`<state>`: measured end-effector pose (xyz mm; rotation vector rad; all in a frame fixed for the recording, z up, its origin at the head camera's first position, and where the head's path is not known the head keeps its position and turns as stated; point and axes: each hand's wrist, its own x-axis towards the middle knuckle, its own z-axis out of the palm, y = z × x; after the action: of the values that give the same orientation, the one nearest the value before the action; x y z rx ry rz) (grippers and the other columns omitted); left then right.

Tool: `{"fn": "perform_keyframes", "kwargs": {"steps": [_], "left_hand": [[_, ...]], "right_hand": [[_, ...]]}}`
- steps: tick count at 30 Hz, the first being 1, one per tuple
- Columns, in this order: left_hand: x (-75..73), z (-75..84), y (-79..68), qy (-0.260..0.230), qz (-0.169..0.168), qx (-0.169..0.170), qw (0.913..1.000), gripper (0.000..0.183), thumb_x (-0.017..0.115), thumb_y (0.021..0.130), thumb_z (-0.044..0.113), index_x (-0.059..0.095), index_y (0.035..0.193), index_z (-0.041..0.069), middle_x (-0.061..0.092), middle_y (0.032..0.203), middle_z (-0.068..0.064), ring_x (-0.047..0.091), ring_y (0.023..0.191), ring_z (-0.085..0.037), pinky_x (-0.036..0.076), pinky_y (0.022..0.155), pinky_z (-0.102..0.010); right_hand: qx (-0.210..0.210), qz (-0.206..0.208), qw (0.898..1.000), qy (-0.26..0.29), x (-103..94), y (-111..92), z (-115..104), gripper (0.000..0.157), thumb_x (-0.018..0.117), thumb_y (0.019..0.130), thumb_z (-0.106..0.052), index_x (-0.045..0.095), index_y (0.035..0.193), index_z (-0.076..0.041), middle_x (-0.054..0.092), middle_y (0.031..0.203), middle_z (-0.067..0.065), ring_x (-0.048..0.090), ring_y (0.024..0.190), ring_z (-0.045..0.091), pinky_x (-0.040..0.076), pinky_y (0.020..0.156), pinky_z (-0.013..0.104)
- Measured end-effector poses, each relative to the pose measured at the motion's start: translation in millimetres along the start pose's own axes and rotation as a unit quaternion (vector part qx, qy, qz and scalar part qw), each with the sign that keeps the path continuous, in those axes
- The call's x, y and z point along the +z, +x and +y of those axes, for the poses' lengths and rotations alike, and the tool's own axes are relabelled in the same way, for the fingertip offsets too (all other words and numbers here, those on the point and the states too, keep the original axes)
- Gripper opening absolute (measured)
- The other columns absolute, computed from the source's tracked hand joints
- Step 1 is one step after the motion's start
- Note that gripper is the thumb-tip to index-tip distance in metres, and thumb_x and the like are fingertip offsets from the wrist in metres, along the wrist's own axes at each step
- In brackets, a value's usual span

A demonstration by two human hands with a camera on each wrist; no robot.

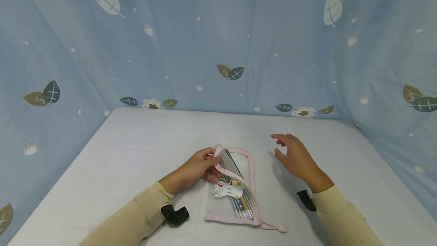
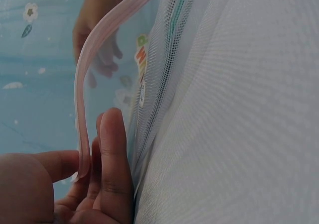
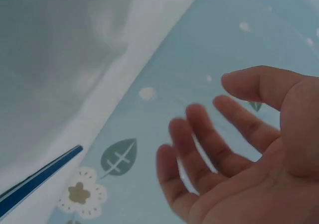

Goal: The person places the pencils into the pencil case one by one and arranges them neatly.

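Note:
A see-through mesh pencil pouch (image 1: 218, 208) with pink edging lies on the white table, its upper end parted. My left hand (image 1: 198, 168) pinches the pink edging at the upper left corner between thumb and fingers. In the left wrist view, the thumb of that hand (image 2: 113, 169) meets the pink edging (image 2: 84, 84), and the other fingers lie along the mesh. Several pencils (image 1: 244, 205) slant inside the pouch, partly behind a printed label (image 1: 228, 188). To the right, my right hand (image 1: 296, 158) hovers above the table, fingers loosely bent and holding nothing; the right wrist view shows its palm (image 3: 239, 159).
A pink zip cord with an end tab (image 1: 282, 229) trails from the pouch's lower right corner. Blue leaf-patterned cloth (image 1: 191, 41) hangs behind and beside the white table (image 1: 153, 132). A pointed blue strip (image 3: 45, 181) shows low in the right wrist view.

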<state>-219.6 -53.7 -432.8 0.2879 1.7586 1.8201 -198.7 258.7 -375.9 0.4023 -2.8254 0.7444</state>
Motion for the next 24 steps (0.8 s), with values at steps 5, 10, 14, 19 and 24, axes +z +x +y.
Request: {"fn": "perform_keyframes", "kwargs": {"steps": [5, 10, 14, 19, 24], "left_hand": [[-0.6, 0.6, -0.7, 0.0, -0.001, -0.002, 1.0, 0.031, 0.049, 0.106, 0.019, 0.046, 0.129, -0.002, 0.065, 0.088, -0.007, 0.07, 0.075, -0.016, 0.063, 0.065, -0.028], [-0.4, 1.6, -1.0, 0.002, -0.003, 0.0, 1.0, 0.033, 0.05, 0.106, 0.02, 0.046, 0.13, -0.002, 0.065, 0.087, -0.007, 0.07, 0.075, -0.017, 0.063, 0.066, -0.028], [-0.4, 1.6, -0.6, 0.002, -0.003, -0.002, 1.0, 0.032, 0.05, 0.106, 0.02, 0.046, 0.13, -0.002, 0.065, 0.088, -0.007, 0.07, 0.076, -0.017, 0.063, 0.066, -0.028], [-0.2, 2.8, -1.3, 0.002, -0.001, -0.002, 1.0, 0.03, 0.049, 0.106, 0.019, 0.046, 0.128, -0.002, 0.065, 0.088, -0.006, 0.07, 0.076, -0.017, 0.063, 0.065, -0.029], [0.5, 4.9, -2.9, 0.002, 0.0, -0.004, 1.0, 0.03, 0.048, 0.107, 0.018, 0.047, 0.129, -0.002, 0.065, 0.088, -0.006, 0.07, 0.076, -0.017, 0.063, 0.065, -0.028]], "right_hand": [[0.033, -0.005, 0.999, 0.003, -3.8, 3, 11, 0.053, 0.066, 0.09, 0.001, 0.051, 0.141, 0.0, 0.058, 0.123, 0.028, 0.056, 0.112, 0.043, 0.052, 0.092, 0.058], [0.068, -0.018, 0.997, 0.012, -7.9, 5, 22, 0.057, 0.064, 0.092, 0.001, 0.045, 0.145, 0.0, 0.054, 0.129, 0.031, 0.055, 0.115, 0.044, 0.052, 0.094, 0.06], [0.1, -0.031, 0.994, 0.016, -11.0, 6, 30, 0.055, 0.06, 0.095, -0.002, 0.042, 0.148, -0.001, 0.051, 0.132, 0.031, 0.054, 0.12, 0.047, 0.051, 0.095, 0.061], [0.135, -0.05, 0.989, 0.024, -13.4, 8, 40, 0.056, 0.058, 0.097, -0.004, 0.038, 0.15, -0.002, 0.049, 0.135, 0.031, 0.052, 0.124, 0.048, 0.052, 0.094, 0.061], [0.161, -0.07, 0.982, 0.063, -16.8, 7, 50, 0.06, 0.056, 0.097, -0.004, 0.034, 0.152, -0.002, 0.046, 0.141, 0.032, 0.048, 0.128, 0.049, 0.053, 0.093, 0.06]]}}
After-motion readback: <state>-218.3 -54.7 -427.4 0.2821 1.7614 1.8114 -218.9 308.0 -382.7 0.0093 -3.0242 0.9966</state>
